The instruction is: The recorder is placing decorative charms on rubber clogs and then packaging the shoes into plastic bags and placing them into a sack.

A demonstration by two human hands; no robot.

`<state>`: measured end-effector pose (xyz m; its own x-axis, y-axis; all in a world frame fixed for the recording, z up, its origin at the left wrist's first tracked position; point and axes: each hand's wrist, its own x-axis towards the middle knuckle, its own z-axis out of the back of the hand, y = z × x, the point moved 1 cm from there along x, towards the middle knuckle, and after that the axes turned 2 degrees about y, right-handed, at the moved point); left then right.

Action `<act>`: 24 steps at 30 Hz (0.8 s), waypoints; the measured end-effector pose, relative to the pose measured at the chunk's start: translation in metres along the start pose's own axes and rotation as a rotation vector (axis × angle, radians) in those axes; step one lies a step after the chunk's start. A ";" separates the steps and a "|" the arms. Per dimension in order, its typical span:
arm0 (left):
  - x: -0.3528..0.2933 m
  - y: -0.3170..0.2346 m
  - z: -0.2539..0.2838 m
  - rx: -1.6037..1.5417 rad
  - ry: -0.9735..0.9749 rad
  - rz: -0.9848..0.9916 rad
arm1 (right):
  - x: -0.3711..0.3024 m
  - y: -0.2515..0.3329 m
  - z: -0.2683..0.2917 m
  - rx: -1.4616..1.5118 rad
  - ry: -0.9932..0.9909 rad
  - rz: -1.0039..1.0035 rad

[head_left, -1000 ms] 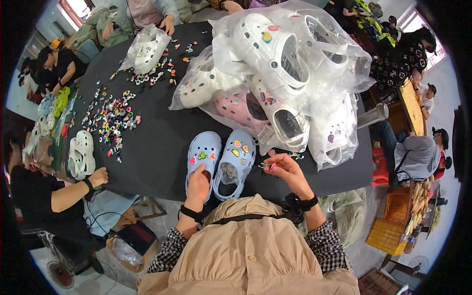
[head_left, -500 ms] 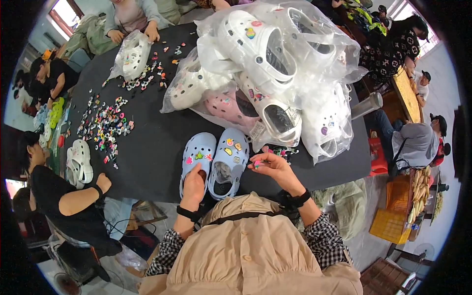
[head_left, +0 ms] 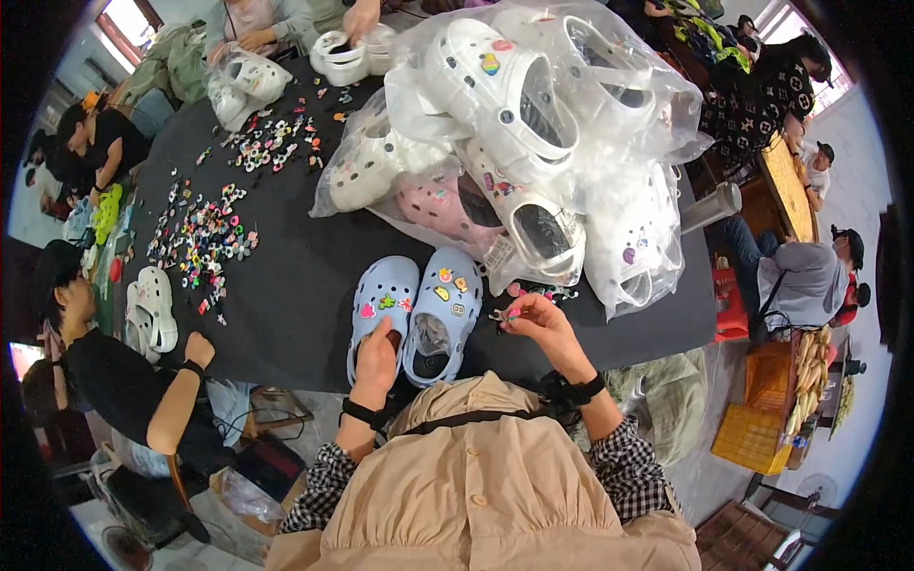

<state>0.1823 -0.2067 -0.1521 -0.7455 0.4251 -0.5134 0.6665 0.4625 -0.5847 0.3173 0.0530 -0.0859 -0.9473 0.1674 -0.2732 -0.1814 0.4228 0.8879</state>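
Observation:
Two light-blue clogs lie side by side at the table's near edge, toes pointing away from me. My left hand [head_left: 376,357] grips the left clog [head_left: 385,279] at its opening, thumb on top. That clog carries pink and green charms across its upper. The right clog [head_left: 457,319] bears several colourful charms and has clear plastic stuffed inside. Just right of it, my right hand [head_left: 545,330] pinches a small shoe charm [head_left: 514,313] with pink on it, partly hidden by the fingers. Beyond that hand lie loose charms [head_left: 543,289], half covered by bagged clogs.
A heap of bagged white clogs [head_left: 505,90] fills the far right of the black table [head_left: 295,285]. Scattered charms [head_left: 205,233] spread on the left, near white clogs [head_left: 150,309]. Co-workers sit left and far; one's hand [head_left: 362,19] touches white clogs [head_left: 341,59].
My right hand has shifted slightly right with the charm; my left stays put. At the far side, a co-worker's bagged clogs moved back, and another hand brought in white clogs. The left co-worker shifted.

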 end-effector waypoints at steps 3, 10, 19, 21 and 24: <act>0.001 0.003 0.002 -0.010 0.015 0.010 | -0.001 -0.002 0.003 -0.018 -0.019 0.001; 0.002 0.006 0.002 -0.038 0.023 0.007 | 0.017 0.015 -0.022 -0.056 0.038 -0.071; 0.000 0.008 0.006 -0.026 0.030 -0.036 | 0.070 0.035 -0.055 -0.242 0.284 -0.017; -0.001 0.007 0.004 -0.027 0.038 -0.036 | 0.077 0.034 -0.059 -0.243 0.278 -0.016; -0.002 0.009 0.004 -0.019 0.023 -0.034 | 0.073 0.040 -0.062 -0.253 0.231 -0.026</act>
<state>0.1898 -0.2066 -0.1586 -0.7677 0.4262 -0.4785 0.6406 0.4917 -0.5898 0.2243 0.0273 -0.0471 -0.9711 -0.0587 -0.2315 -0.2385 0.1851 0.9533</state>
